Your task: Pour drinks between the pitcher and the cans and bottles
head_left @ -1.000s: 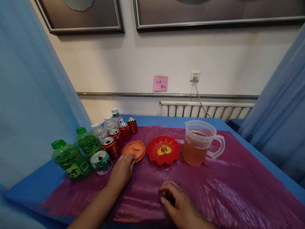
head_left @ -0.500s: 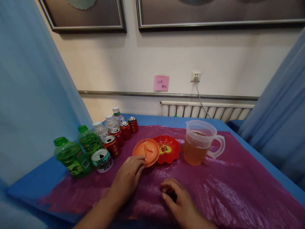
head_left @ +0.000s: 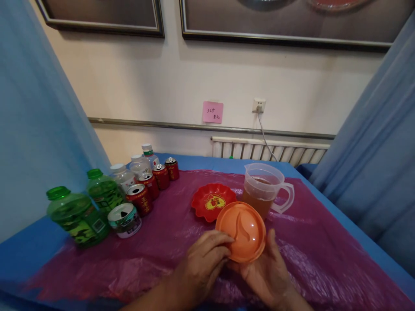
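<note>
Raised toward me over the table is a round orange plastic dish (head_left: pixel 241 229) with an S-shaped ridge across its face. My left hand (head_left: pixel 204 255) pinches its left edge between thumb and fingers. From below and the right, my right hand (head_left: pixel 267 276) cups the same dish; its thumb is up along the rim and the other fingers are partly hidden underneath. Behind the dish lies a red scalloped plate (head_left: pixel 202 205) with a yellow picture in its middle. A clear plastic pitcher (head_left: pixel 264 177) of amber liquid stands just beyond, partly covered by the dish.
At the left stand green bottles (head_left: pixel 78 218), clear white-capped bottles (head_left: pixel 123 177), several red cans (head_left: pixel 139 198) and a short green-and-white can (head_left: pixel 125 220). Purple plastic sheeting (head_left: pixel 155 259) covers the blue table. Blue curtains (head_left: pixel 369 112) flank both sides, with a radiator (head_left: pixel 272 151) behind.
The orange dish has been lifted off the table and carried right, past the red plate. My right hand has come up to hold it too. The camera view has shifted slightly right.
</note>
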Motion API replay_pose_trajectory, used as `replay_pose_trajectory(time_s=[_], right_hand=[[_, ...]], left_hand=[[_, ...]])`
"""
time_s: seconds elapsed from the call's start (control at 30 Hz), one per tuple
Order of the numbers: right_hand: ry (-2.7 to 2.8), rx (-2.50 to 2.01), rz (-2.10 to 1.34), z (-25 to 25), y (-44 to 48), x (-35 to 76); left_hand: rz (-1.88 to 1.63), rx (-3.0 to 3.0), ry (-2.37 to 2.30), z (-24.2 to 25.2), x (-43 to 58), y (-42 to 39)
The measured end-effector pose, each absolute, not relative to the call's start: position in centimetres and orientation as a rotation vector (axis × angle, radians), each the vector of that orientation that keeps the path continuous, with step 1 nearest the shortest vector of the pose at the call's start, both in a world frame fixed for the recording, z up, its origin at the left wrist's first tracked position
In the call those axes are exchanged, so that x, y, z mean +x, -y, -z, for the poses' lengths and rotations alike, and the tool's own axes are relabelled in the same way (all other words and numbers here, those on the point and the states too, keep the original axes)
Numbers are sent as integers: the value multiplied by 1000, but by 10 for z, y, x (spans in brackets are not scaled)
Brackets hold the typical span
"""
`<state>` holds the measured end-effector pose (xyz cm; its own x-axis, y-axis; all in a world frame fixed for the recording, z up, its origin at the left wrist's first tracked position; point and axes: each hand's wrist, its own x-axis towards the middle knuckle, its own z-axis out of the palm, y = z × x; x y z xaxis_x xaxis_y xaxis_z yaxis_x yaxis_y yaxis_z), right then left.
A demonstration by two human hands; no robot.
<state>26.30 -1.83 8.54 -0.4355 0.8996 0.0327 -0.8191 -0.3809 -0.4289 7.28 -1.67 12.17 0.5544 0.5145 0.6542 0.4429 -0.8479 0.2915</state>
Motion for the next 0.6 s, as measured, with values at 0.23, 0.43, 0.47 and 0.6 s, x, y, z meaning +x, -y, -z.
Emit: replay_pose_trajectory(time_s=[0.23,0.43,0.47,0.6], right_hand=[[437,-298,-1890,-71,16,275],[523,-255,-1892,-75,13,277],[524,-255,-1911,-75,12,278],[562,-365,-1885,-68,9,277]], left_hand=[[-1152,2513,-821,-120,80,16],[-1131,2368,-903,-119,83,11],[-1117,2372,-888,-118,84,10],[-1032,2316,-836,-118,84,7]])
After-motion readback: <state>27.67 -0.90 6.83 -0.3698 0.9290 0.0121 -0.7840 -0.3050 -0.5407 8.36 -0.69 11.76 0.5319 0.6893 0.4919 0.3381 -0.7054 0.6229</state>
